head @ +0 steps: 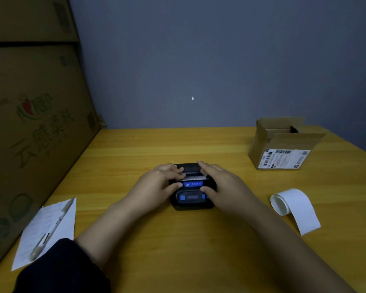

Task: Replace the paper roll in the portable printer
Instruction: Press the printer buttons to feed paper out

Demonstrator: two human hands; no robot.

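With the printer (192, 188) sitting mid-table, I clamped my left hand (156, 185) and right hand (221, 185) on its sides, thumbs in front, fingers over the lid, probably to steady it while closing. The loose paper roll (292, 205) lay well apart, rightward.

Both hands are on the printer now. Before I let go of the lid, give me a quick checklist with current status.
1. Printer flat on the table: ok.
2. Left hand and right hand both pressing on the printer: ok.
3. White paper strip showing at the slot between the hands: ok.
4. Lid fully latched: cannot tell, fingers cover its edges.
5. Loose paper roll lying apart to the right, partly unrolled, out of the way: ok.
6. Whether a roll sits correctly inside: cannot tell, the compartment is hidden.
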